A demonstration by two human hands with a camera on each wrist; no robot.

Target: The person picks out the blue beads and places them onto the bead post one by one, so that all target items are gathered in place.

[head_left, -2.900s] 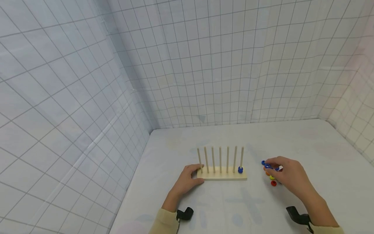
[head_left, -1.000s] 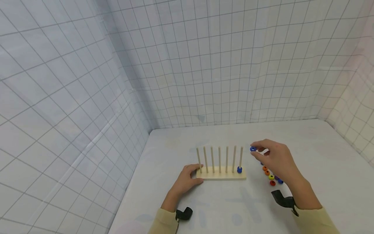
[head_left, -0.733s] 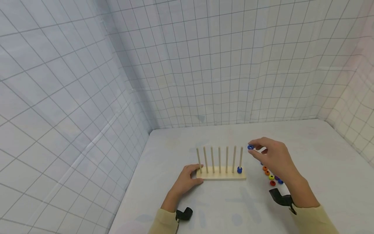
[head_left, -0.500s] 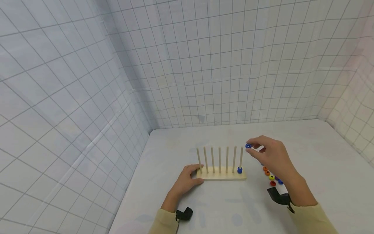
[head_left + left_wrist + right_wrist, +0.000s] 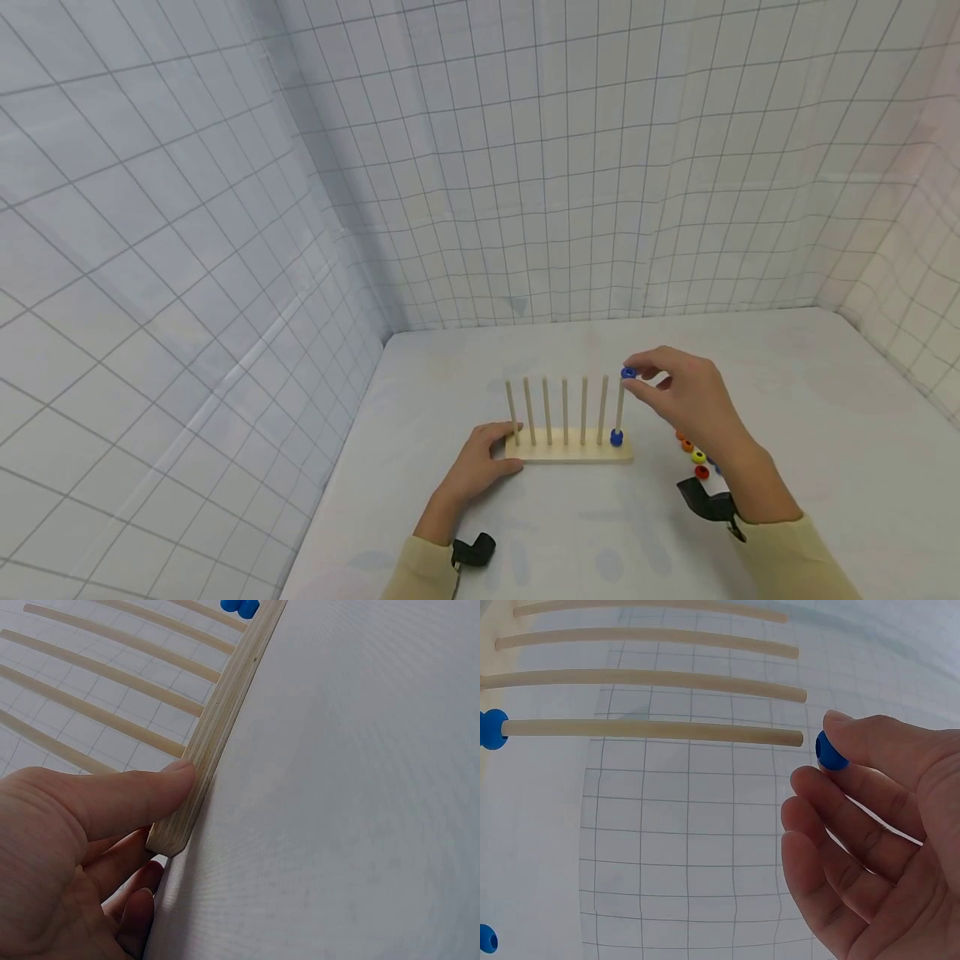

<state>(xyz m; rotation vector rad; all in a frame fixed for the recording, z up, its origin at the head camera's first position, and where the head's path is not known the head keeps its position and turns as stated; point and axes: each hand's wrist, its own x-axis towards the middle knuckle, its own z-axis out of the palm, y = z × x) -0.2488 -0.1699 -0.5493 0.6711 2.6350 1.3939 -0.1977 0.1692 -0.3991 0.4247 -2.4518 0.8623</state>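
Observation:
A pale wooden peg rack (image 5: 567,452) with a row of upright pegs stands on the table. My left hand (image 5: 480,460) grips its left end, the thumb along the front edge in the left wrist view. Two blue beads (image 5: 492,729) sit at the foot of the rightmost peg (image 5: 660,732). Between thumb and index finger my right hand (image 5: 686,396) pinches another blue bead (image 5: 830,750). In the right wrist view that bead is just off the peg's tip, its hole facing the peg; the other fingers curl loosely below.
Loose beads lie right of the rack, partly hidden behind the right forearm: a red bead (image 5: 701,472), a yellow bead (image 5: 698,457), orange beads (image 5: 687,446) and blue ones. Grid-patterned cloth walls (image 5: 495,208) enclose the white table (image 5: 570,533) at the back and sides.
My right hand has picked a blue bead from the loose ones, lifted it and carried it left to the top of the rightmost peg. The left hand stays on the rack.

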